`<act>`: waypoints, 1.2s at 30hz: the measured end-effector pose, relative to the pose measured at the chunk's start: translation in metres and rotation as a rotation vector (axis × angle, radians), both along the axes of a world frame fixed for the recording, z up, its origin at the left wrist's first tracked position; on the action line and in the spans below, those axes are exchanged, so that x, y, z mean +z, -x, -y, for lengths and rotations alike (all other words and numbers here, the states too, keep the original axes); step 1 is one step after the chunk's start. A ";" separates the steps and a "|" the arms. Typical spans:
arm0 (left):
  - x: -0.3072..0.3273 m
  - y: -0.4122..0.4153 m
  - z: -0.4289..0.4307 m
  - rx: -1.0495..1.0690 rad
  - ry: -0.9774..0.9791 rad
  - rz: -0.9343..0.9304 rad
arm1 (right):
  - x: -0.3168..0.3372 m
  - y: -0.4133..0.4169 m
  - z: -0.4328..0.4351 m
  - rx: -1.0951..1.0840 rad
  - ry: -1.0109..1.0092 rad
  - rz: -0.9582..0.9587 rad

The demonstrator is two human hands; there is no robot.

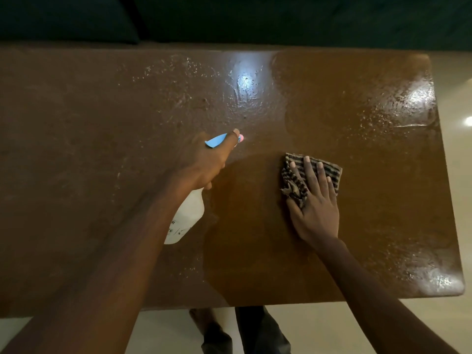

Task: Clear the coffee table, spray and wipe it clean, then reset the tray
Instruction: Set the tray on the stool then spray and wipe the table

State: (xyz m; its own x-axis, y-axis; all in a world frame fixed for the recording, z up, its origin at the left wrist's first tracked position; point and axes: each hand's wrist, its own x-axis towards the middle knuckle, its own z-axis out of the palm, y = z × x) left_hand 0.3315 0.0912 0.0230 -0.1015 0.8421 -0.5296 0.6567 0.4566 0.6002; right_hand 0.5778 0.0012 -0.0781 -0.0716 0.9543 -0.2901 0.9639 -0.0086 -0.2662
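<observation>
The brown coffee table (102, 123) fills the view, its top wet with spray droplets across the middle and right. My left hand (204, 162) grips a white spray bottle (187, 215) with a blue trigger and pink nozzle, held above the table's middle and pointing away from me. My right hand (315, 200) lies flat, fingers spread, pressing a striped brown cloth (293, 182) onto the table right of centre. A smeared, wiped patch lies between the two hands. No tray is in view.
A dark green sofa (281, 19) runs along the table's far edge. Pale floor (454, 72) shows to the right and along the near edge, where my legs (245, 330) stand. The table's right corners are rounded.
</observation>
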 end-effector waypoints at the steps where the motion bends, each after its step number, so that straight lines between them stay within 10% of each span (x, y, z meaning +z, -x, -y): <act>1: 0.001 0.000 -0.001 0.009 -0.009 0.002 | 0.000 0.000 -0.001 0.001 0.004 -0.004; 17: 0.011 0.046 -0.036 0.323 -0.113 0.025 | -0.005 0.065 -0.132 -0.188 -0.048 0.042; 28: 0.011 0.057 -0.069 0.302 -0.083 0.086 | -0.002 0.083 -0.062 0.466 -0.025 -0.007; 36: -0.004 0.067 -0.082 0.235 0.009 0.147 | 0.005 0.061 -0.137 -0.317 0.014 0.009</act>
State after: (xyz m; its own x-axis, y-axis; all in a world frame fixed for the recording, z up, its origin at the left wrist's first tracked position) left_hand 0.2649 0.1732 0.0190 -0.2153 0.7998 -0.5603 0.4385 0.5919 0.6763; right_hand 0.5164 0.1385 -0.0729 0.2310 0.9248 -0.3022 0.9150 -0.3121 -0.2558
